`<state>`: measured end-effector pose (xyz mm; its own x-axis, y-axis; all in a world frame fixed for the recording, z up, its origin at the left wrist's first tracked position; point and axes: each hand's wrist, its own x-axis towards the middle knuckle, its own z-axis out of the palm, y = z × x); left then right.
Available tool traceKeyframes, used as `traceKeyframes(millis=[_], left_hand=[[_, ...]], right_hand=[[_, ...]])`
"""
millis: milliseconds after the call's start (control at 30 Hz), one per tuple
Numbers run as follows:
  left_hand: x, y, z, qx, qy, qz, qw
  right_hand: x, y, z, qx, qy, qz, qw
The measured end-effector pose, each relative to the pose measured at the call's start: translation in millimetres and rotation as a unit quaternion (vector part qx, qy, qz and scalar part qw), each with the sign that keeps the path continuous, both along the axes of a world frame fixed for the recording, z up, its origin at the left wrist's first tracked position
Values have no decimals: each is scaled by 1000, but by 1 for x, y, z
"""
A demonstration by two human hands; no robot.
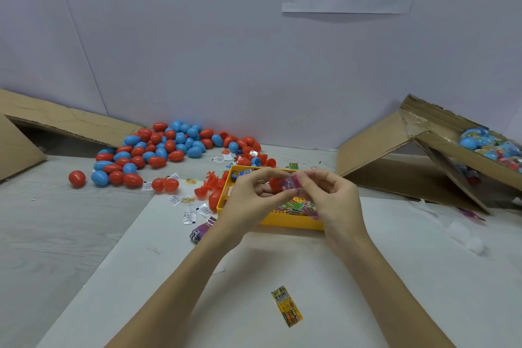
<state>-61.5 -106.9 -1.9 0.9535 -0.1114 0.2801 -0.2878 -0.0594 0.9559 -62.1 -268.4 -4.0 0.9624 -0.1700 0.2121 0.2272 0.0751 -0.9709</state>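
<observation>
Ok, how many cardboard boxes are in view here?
2. The left cardboard box lies tipped beside the egg pile; the right cardboard box lies tipped too, with wrapped eggs inside. None looks hidden.

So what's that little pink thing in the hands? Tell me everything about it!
It is a small pink packet, flat and shiny like thin plastic film, with tiny print too blurred to read. Fingers of the left hand and the right hand pinch it from either side, holding it up over the yellow tray. A red plastic piece shows just beside it; whether they touch cannot be told.
</observation>
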Motion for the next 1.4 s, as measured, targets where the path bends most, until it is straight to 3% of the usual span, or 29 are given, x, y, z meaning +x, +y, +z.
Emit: traceKeyframes(millis=[100, 167, 367, 633, 933, 1400], left_hand=[[1, 1, 0, -104, 44, -39, 993], [3, 4, 0, -125, 45, -34, 991], [4, 1, -2, -65, 46, -5, 997], [5, 2, -4, -50, 49, -8, 997], [7, 2, -4, -34, 16, 28, 999], [9, 1, -7, -35, 41, 8, 999]], right_hand=[[4, -7, 1, 36, -1, -28, 999], [5, -12, 1, -2, -11, -50, 999], [4, -15, -2, -200, -65, -58, 976], [-2, -9, 2, -266, -92, -94, 955], [-5, -8, 5, -395, -125, -120, 902], [-5, -7, 5, -362, -100, -94, 922]])
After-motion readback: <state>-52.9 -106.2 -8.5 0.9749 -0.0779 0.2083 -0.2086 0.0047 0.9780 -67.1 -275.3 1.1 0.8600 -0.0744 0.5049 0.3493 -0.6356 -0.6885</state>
